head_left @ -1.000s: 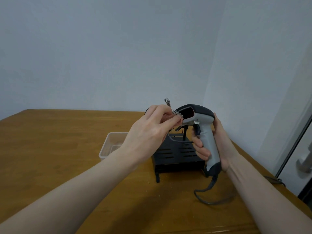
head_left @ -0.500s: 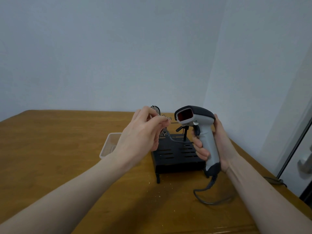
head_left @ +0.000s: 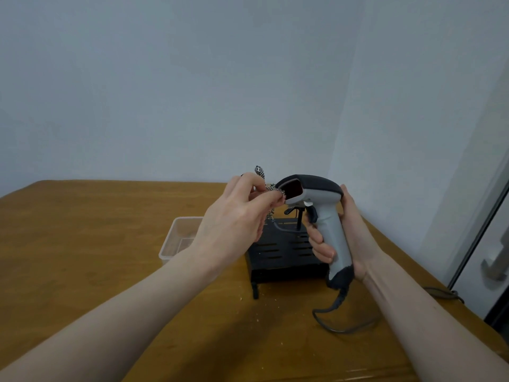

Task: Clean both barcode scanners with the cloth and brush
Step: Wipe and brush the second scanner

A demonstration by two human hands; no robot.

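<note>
My right hand (head_left: 349, 230) grips the handle of a grey and black barcode scanner (head_left: 325, 216), held upright above the table with its red window facing left. A dark cable (head_left: 333, 312) hangs from its base and loops on the table. My left hand (head_left: 237, 216) pinches a black-and-white checked cloth (head_left: 271, 188) against the left edge of the scanner's window. No brush and no second scanner can be made out.
A black slotted stand (head_left: 281, 255) with a thin post sits on the wooden table (head_left: 82, 244) behind the scanner. A clear plastic tray (head_left: 176, 241) lies left of it. Crumbs dot the table near the stand. A wall and a door frame (head_left: 479, 230) close off the right side.
My left hand drew the cloth away to the left of the scanner's window half a second ago, and now presses it back against the window. My right hand has kept the scanner still.
</note>
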